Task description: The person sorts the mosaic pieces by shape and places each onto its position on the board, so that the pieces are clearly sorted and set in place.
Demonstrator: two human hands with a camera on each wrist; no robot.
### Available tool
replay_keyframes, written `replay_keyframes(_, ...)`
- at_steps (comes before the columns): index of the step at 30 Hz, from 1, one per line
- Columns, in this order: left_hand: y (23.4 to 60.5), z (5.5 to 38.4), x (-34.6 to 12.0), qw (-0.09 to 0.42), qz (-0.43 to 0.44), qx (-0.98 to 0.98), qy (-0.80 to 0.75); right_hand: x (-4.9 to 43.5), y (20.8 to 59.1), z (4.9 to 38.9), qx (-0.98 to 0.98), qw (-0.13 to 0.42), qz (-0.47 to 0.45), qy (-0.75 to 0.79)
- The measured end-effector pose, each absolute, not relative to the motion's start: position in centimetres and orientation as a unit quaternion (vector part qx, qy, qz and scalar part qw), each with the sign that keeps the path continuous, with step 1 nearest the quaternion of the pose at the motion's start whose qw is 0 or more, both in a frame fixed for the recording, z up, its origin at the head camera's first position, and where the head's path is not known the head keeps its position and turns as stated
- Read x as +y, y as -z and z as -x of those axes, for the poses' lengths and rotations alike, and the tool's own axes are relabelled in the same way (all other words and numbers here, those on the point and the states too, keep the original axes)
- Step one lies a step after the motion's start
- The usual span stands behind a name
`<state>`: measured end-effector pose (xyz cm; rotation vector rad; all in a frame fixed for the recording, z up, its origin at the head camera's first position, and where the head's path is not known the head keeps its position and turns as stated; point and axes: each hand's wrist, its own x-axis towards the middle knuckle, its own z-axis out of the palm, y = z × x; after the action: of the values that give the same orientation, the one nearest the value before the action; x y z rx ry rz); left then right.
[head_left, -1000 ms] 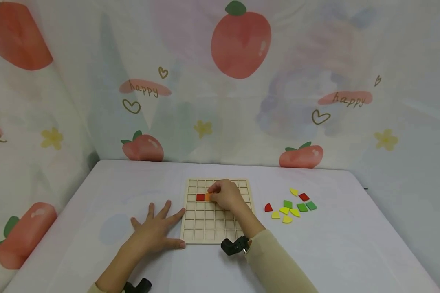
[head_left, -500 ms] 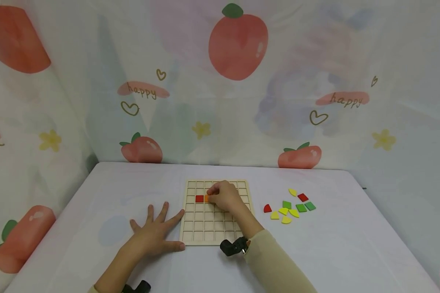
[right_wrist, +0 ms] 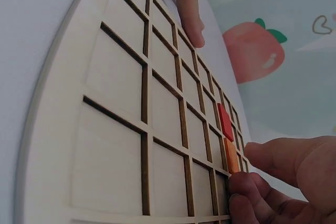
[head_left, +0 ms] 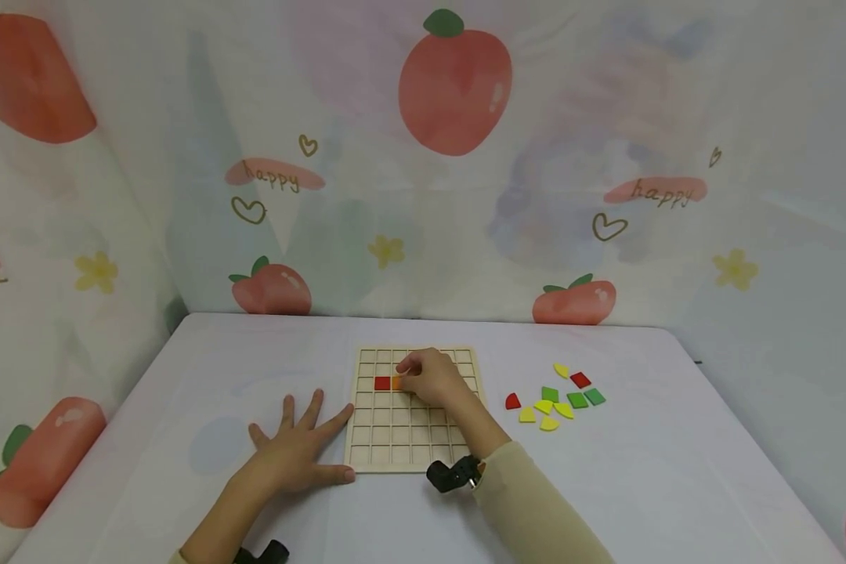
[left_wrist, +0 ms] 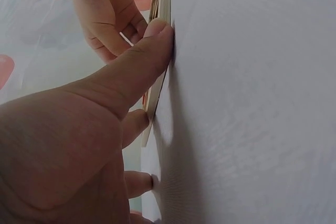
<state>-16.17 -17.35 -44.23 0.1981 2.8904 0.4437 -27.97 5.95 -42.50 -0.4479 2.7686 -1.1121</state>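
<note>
The left hand (head_left: 296, 456) is spread on the white table (head_left: 282, 352), its fingers straight and nothing held; the left edge of the gridded wooden board (head_left: 399, 415) is met by its thumb and forefinger. Further right, a red tile (head_left: 382, 383) is seated in one cell, and the orange tile (head_left: 396, 383) is seen at the next cell, just beside it. The orange tile is placed directly left of the fingertips of the right hand (head_left: 433, 380), clearly the nearer hand; no long axis can be made out, as part of the tile is covered. The right fingers are curled at it, but whether it is pinched or merely pressed cannot be told.

On the board, one red and one orange tile are counted. To its right, ten loose pieces are scattered: one rounded red piece (head_left: 512, 402), five yellow pieces (head_left: 549, 424), three green pieces (head_left: 576, 400) and one straight-sided red piece (head_left: 580, 380).
</note>
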Motion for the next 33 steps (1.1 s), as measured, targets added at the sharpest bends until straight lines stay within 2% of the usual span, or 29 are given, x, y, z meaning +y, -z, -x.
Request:
replay_keyframes(5,44.5,16.4,-17.3,0.102,-0.067,0.981,-0.148,6.8,41.7,27.5,0.906,0.068,0.150,0.389)
replay_keyframes(23,44.3,15.8,-17.6,0.105,-0.056,0.981,-0.152,11.4,41.0,25.1,0.876,0.022,0.150,0.457)
replay_keyframes(33,44.3,16.0,-17.4,0.101,-0.064,0.980,-0.161,16.1,40.5,24.2,0.883,-0.006,0.117,0.454)
